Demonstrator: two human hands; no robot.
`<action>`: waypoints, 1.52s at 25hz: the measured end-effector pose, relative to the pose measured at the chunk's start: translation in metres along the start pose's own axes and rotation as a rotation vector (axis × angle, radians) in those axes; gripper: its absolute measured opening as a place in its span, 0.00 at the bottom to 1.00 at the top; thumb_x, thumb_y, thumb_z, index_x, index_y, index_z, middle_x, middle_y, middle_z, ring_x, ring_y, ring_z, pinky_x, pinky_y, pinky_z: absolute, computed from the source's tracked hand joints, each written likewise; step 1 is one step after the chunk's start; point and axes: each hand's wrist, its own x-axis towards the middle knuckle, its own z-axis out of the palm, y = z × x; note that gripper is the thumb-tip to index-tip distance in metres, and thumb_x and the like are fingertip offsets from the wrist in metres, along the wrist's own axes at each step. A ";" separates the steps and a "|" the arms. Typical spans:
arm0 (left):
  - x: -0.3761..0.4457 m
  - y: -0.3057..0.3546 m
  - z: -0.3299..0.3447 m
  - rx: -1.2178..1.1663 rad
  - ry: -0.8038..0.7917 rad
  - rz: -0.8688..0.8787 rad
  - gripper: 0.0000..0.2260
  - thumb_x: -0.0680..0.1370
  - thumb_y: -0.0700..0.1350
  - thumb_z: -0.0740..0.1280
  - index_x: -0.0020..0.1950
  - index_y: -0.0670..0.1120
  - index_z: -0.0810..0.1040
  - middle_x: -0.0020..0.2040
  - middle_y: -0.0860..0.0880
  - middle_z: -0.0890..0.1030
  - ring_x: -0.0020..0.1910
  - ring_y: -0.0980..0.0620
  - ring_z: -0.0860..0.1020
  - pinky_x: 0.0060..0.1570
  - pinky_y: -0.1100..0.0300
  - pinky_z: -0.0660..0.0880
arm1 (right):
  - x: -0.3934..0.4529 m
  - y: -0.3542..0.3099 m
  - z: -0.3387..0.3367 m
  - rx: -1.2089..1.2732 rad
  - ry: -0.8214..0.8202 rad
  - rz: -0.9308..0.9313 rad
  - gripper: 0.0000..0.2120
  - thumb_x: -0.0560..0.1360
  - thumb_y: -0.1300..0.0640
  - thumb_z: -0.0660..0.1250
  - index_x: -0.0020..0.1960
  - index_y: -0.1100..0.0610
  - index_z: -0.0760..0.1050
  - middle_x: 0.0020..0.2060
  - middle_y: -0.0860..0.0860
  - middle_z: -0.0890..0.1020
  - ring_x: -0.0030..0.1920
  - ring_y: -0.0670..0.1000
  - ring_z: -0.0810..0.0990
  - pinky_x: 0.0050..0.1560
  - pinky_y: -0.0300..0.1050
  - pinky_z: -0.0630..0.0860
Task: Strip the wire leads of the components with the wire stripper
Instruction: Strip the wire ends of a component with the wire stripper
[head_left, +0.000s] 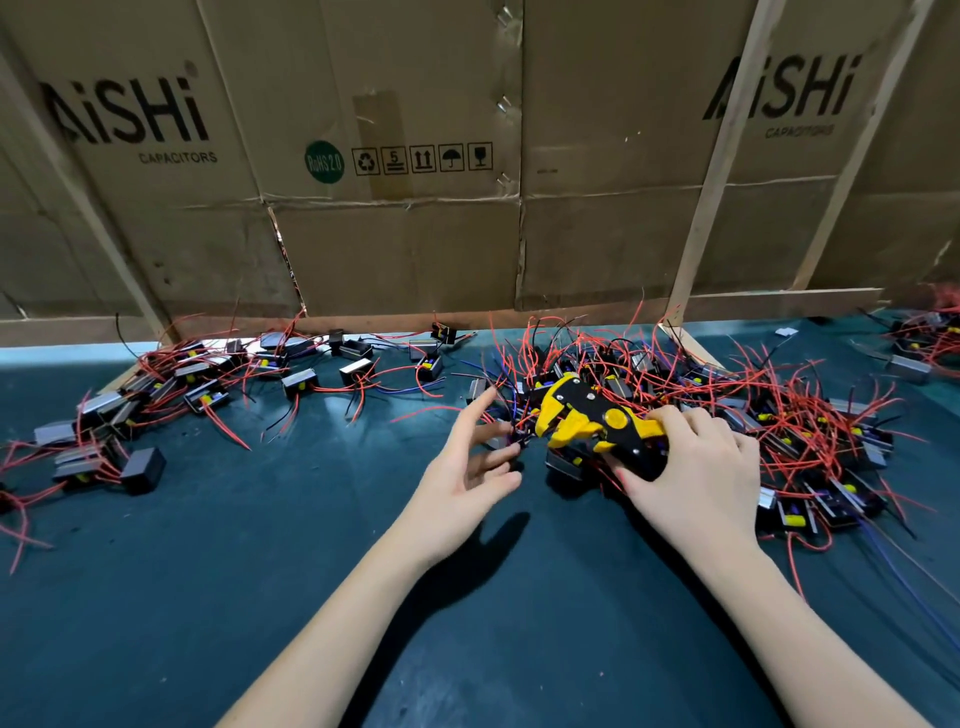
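Right hand (696, 478) grips the handles of the wire stripper (602, 423), fingers and thumb wrapped round the black-and-yellow handle end. Tool sits low over the near edge of the large tangle of components (727, 410) on the right half of the desk (260, 597); whether it rests on the parts beneath or is held just clear, cannot tell.

Left hand (470, 462): grip released, fingers spread and loosely extended, holding nothing. Fingertips reach toward the dark leads just left of the stripper's head; contact with a lead cannot be confirmed, the fingers are blurred.

Orientation: stripper's long axis runs roughly left–right, tilted slightly so the head lies farther than the handles. Yellow head points left and a little far, toward the left hand. Handles point right and near, into the palm. Jaws appear parted, nothing visibly seated between them.

Risks, judged from this layout:
- Leads in the pile are densely crossed. Pulling one could drag neighbouring components along or snag on the tool head.
- Two leads could enter the jaws together, since red and dark wires overlap right at the head; result would be a mis-strip or a nicked conductor.
- Left fingertips are close to the jaws; squeezing before the lead is seated risks a pinch.
- A second, looser group of components (182, 384) lies far left; stripped and unstripped parts could get mixed if sorting slips.
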 end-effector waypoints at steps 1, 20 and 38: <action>0.002 0.001 -0.004 0.035 -0.006 0.026 0.28 0.78 0.34 0.67 0.74 0.55 0.65 0.61 0.49 0.78 0.56 0.52 0.82 0.59 0.58 0.76 | 0.000 0.001 -0.001 0.008 -0.010 0.011 0.26 0.63 0.40 0.78 0.52 0.57 0.80 0.45 0.54 0.81 0.48 0.60 0.78 0.53 0.53 0.66; -0.005 -0.009 -0.123 0.985 0.858 -0.168 0.08 0.72 0.40 0.70 0.45 0.50 0.87 0.43 0.46 0.86 0.48 0.41 0.81 0.50 0.52 0.75 | -0.001 0.000 -0.008 0.127 -0.027 0.028 0.23 0.64 0.40 0.77 0.51 0.54 0.79 0.42 0.51 0.79 0.47 0.59 0.78 0.51 0.52 0.65; -0.006 0.010 -0.060 0.766 -0.057 0.096 0.08 0.71 0.39 0.75 0.46 0.51 0.85 0.42 0.56 0.84 0.42 0.58 0.79 0.47 0.65 0.75 | 0.001 -0.001 -0.008 0.136 0.011 0.030 0.24 0.64 0.41 0.77 0.55 0.52 0.79 0.44 0.51 0.80 0.49 0.59 0.78 0.51 0.51 0.64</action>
